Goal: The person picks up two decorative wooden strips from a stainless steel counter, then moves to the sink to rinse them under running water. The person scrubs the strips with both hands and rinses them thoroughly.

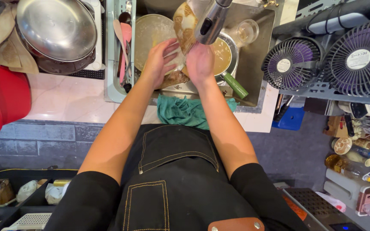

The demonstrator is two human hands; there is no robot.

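Two hands at the sink (258, 64), washing one soiled plate (184, 25).

I see my left hand (160, 60) with fingers spread open, pressed flat on the plate's face, while my right hand (200, 64) curls round its lower edge and grips it — the plate stands tilted under the faucet head (210, 23) at twelve o'clock. A pan of brownish water (223, 53) sits at two o'clock of my right hand, a teal cloth (185, 112) at six on the rim, stacked steel bowls (56, 30) at nine — well apart.

Bright, even overhead light; glare on the steel bowl (56, 28); wide-angle bending at edges; faucet (210, 21) slightly blurred.
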